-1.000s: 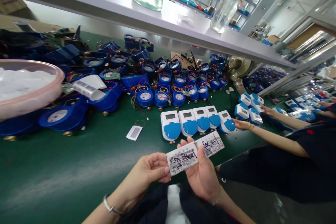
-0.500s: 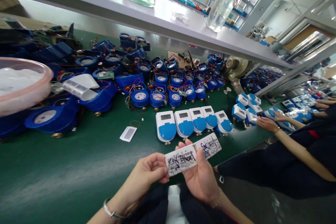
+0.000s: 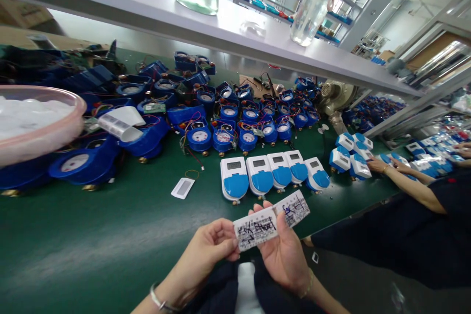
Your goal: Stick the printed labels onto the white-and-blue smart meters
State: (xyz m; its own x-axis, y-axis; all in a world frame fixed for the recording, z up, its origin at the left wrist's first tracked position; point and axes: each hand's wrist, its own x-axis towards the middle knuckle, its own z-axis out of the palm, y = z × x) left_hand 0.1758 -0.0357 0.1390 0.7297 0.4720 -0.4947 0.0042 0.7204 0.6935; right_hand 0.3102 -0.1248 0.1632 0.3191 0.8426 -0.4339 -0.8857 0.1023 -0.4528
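Observation:
My left hand (image 3: 217,241) pinches the left end of a white card (image 3: 255,229) with print and black handwriting scrawled over it. My right hand (image 3: 285,250) has its fingers underneath and its thumb pressed on top, gripping a second similar card (image 3: 294,207) that sticks out to the right. The two cards meet or overlap by my right thumb; I cannot tell exactly which. Just beyond stands a row of several white-and-blue water meters (image 3: 234,179) with small displays. A small white display cover (image 3: 183,188) with a thin wire lies on the green table to the left.
Open blue meter bodies (image 3: 199,136) with loose wires crowd the back of the green table (image 3: 91,235). A pink-rimmed tub (image 3: 79,108) is at left. A shelf (image 3: 235,24) with bottles crosses overhead. At right, a co-worker's hand (image 3: 377,164) touches more finished meters.
My hands keep the same hold on the cards. The view has shifted slightly. At the right, the co-worker's arms have moved among the meters.

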